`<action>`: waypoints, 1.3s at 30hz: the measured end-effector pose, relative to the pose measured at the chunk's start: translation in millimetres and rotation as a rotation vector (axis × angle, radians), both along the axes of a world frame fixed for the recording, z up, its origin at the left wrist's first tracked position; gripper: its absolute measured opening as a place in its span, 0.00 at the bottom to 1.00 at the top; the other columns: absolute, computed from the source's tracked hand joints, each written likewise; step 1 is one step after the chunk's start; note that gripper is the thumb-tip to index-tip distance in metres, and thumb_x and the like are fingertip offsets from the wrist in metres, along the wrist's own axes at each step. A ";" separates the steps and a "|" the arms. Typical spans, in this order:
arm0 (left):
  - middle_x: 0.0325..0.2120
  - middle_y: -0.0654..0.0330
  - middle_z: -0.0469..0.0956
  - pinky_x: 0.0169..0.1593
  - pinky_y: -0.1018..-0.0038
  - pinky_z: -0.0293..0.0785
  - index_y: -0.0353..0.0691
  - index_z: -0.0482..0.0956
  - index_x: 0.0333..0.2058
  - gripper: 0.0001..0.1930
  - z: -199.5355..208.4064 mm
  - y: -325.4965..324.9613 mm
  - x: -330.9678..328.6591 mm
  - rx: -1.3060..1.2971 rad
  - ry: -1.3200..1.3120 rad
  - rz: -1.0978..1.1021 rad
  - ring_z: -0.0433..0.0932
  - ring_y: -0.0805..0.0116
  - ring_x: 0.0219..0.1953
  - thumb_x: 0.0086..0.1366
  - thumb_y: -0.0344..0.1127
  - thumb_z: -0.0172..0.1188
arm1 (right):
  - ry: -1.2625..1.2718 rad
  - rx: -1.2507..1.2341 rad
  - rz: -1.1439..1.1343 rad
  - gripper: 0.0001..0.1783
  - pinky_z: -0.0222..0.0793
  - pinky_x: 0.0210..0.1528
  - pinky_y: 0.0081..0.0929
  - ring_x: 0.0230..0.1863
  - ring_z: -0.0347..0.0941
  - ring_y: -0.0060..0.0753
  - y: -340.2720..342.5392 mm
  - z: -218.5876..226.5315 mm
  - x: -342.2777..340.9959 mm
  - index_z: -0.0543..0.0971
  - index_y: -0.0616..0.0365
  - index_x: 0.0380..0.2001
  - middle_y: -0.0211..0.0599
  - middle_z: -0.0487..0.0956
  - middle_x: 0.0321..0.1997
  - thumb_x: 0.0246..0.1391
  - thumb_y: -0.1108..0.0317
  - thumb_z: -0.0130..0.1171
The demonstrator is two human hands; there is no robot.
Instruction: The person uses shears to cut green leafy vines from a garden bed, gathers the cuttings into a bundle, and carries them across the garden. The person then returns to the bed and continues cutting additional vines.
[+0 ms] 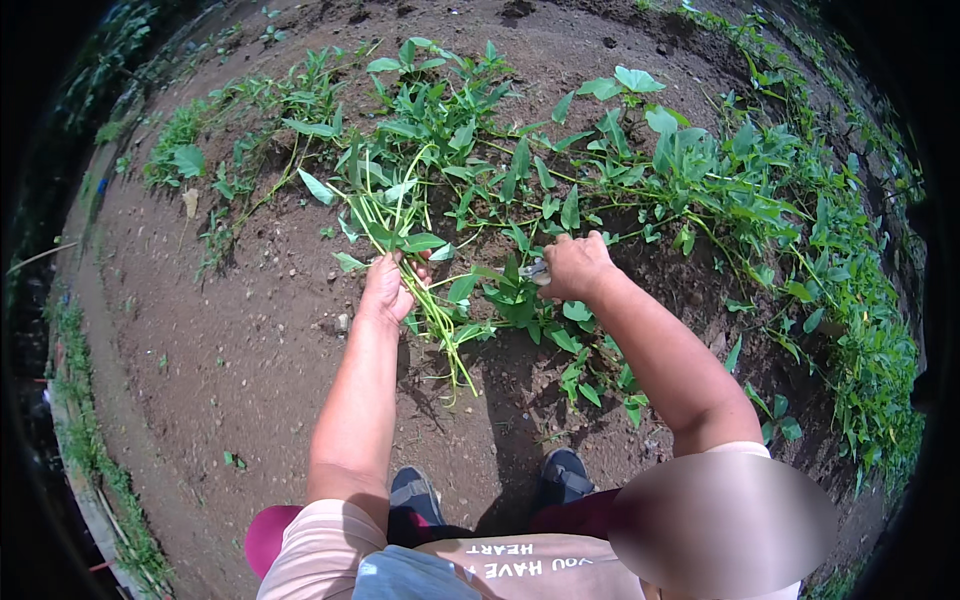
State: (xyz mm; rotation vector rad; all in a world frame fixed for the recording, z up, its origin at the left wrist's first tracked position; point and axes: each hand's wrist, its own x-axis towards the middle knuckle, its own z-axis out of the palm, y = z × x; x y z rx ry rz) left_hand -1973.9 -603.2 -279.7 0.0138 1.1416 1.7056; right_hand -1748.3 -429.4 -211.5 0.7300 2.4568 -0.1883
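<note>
My left hand is closed around a bunch of cut leafy green stems. Their pale cut ends hang down toward my feet, while other stems and arrow-shaped leaves stick out above the fist. To the right, my right hand grips a small metal tool, apparently scissors, with most of it hidden by the fingers and leaves. The tool's metal part points left into a low leafy plant rooted in the soil between my hands.
Trailing green vines spread across the far side and down the right. Brown soil with small stones lies at the left and around my shoes. A grassy strip runs along the left edge.
</note>
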 end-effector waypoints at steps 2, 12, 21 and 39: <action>0.23 0.59 0.73 0.24 0.74 0.63 0.41 0.72 0.34 0.10 35.7 -26.1 -54.3 0.274 -0.014 -0.007 0.67 0.69 0.21 0.65 0.41 0.48 | 0.118 0.008 -0.115 0.31 0.59 0.50 0.40 0.46 0.73 0.38 4.6 15.9 16.3 0.75 0.52 0.44 0.38 0.74 0.45 0.40 0.43 0.60; 0.25 0.58 0.71 0.27 0.74 0.64 0.36 0.70 0.34 0.13 141.9 -184.1 -212.2 0.332 0.501 0.687 0.65 0.69 0.24 0.67 0.37 0.39 | 0.591 -0.666 -0.682 0.33 0.67 0.39 0.28 0.33 0.73 0.30 -0.5 43.3 66.3 0.74 0.59 0.45 0.37 0.77 0.34 0.41 0.47 0.65; 0.27 0.51 0.77 0.24 0.67 0.73 0.37 0.69 0.36 0.19 -75.7 -154.4 26.0 -0.618 -0.237 0.548 0.77 0.57 0.24 0.67 0.45 0.35 | 0.383 -1.118 -0.711 0.37 0.70 0.37 0.27 0.32 0.72 0.26 -41.7 7.8 78.7 0.71 0.61 0.47 0.36 0.74 0.38 0.44 0.41 0.61; 0.19 0.60 0.71 0.19 0.67 0.69 0.45 0.70 0.38 0.13 -75.1 -29.0 121.4 -0.519 -0.341 0.450 0.67 0.66 0.15 0.68 0.44 0.38 | 0.256 -1.434 -0.771 0.34 0.70 0.42 0.30 0.39 0.74 0.31 -79.8 -32.5 98.8 0.68 0.58 0.52 0.37 0.74 0.43 0.51 0.44 0.55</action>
